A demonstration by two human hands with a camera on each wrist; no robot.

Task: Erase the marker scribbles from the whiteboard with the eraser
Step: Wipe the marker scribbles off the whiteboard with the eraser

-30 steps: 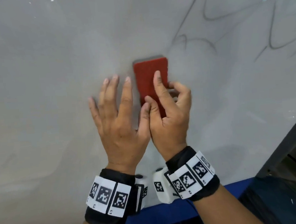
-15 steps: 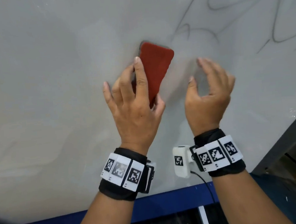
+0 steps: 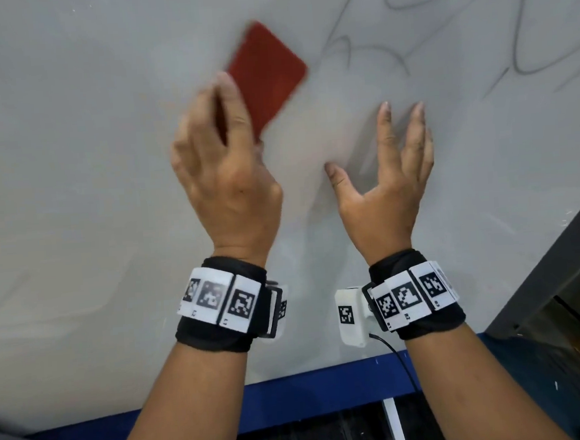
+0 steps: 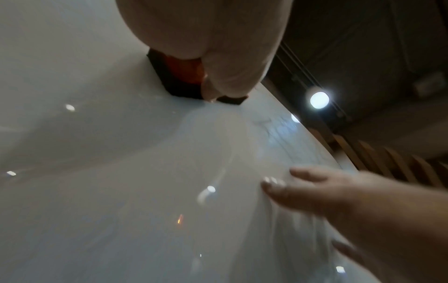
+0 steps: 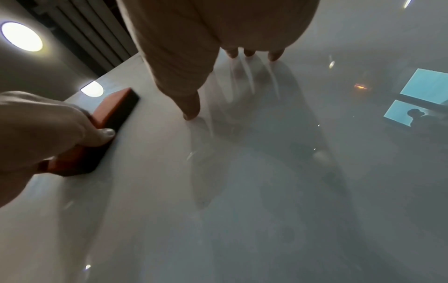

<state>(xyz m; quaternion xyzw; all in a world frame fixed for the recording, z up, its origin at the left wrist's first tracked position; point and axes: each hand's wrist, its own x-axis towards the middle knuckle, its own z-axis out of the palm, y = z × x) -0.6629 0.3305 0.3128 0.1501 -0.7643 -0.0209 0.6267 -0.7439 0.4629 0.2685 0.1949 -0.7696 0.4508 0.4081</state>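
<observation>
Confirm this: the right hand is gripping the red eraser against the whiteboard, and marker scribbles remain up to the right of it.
One thing is wrong: the left hand grips the red eraser, not the right. The head view shows it, and the right wrist view shows the left thumb curled over the eraser's edge. The right hand is open and holds nothing. The rest stands: the eraser lies against the whiteboard, and marker scribbles remain up to its right.

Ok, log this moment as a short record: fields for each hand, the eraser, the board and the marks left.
left hand: grips the eraser at its lower end
right hand: fingers spread and straight, holds nothing, fingertips at the board
eraser: red top, dark pad flat on the board, tilted, blurred
whiteboard: glossy, lower edge on a blue strip
marker scribbles: dark loops to the upper right of the eraser, not yet wiped
</observation>
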